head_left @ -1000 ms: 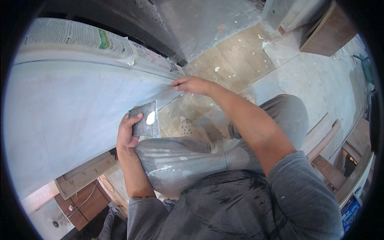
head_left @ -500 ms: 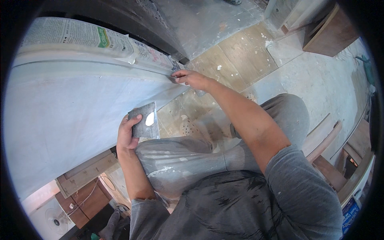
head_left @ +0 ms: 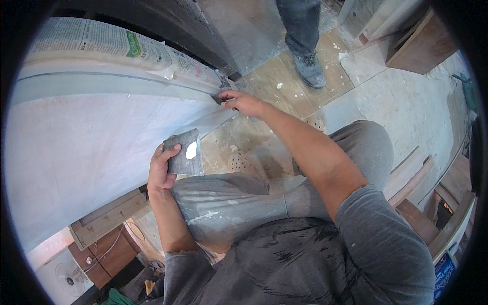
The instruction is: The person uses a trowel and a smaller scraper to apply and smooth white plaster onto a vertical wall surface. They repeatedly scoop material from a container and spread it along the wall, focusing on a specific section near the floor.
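Observation:
My left hand [head_left: 163,165] grips a grey, square putty board [head_left: 178,161] from its left side, thumb on top. A dollop of white putty [head_left: 191,150] sits near the board's right edge. Ahead, my right hand [head_left: 246,104] reaches the far end of a long whitish panel [head_left: 101,132]. Its fingers are closed on a small dark flat blade [head_left: 218,99], mostly hidden by them, held against the panel's edge strip. Printed newspaper [head_left: 101,38] is taped along the panel's upper edge.
Another person's shoe [head_left: 309,71] stands on the spattered tile floor [head_left: 284,96] ahead. A brown wooden box [head_left: 422,43] is at the far right, with wooden boards [head_left: 414,178] on my right. At lower left are a brown cabinet [head_left: 109,249] and a fan [head_left: 70,280].
Another person's leg and shoe have come into view at the top. My right hand has shifted very slightly along the panel edge. My left hand and the board stay in place.

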A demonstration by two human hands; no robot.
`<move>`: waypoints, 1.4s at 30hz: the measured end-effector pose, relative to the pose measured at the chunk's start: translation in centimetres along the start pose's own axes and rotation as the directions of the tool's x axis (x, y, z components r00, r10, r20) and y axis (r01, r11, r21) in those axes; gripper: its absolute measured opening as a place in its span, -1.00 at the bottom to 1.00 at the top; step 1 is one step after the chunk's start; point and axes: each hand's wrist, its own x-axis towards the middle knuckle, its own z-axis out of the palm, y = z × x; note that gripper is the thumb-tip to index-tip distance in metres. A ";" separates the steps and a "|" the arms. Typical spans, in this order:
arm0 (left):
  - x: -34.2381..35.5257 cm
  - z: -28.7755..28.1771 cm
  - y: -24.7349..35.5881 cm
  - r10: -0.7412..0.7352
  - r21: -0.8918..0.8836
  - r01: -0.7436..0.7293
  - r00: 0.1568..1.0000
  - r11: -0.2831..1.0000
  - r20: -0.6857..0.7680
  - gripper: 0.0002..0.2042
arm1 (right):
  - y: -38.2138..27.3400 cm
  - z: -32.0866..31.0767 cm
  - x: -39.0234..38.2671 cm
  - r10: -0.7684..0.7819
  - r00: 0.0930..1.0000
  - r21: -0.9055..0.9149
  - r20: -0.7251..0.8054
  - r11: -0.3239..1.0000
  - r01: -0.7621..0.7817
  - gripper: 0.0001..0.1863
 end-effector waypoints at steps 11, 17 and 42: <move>0.3 0.3 0.3 0.010 0.009 -0.011 1.000 1.000 0.021 -0.65 | 2.9 -0.6 -1.0 -0.041 0.994 0.079 0.105 0.996 0.032 -0.55; 0.4 -0.3 0.2 -0.019 0.029 0.019 1.000 0.999 0.019 -0.63 | 1.9 -0.8 0.0 0.043 0.998 0.094 0.051 0.994 -0.048 -0.52; 1.3 -0.1 -0.3 0.018 -0.008 -0.018 1.000 1.000 0.009 -0.54 | 3.4 0.3 -4.6 0.109 0.968 0.031 0.225 0.992 -0.119 -0.56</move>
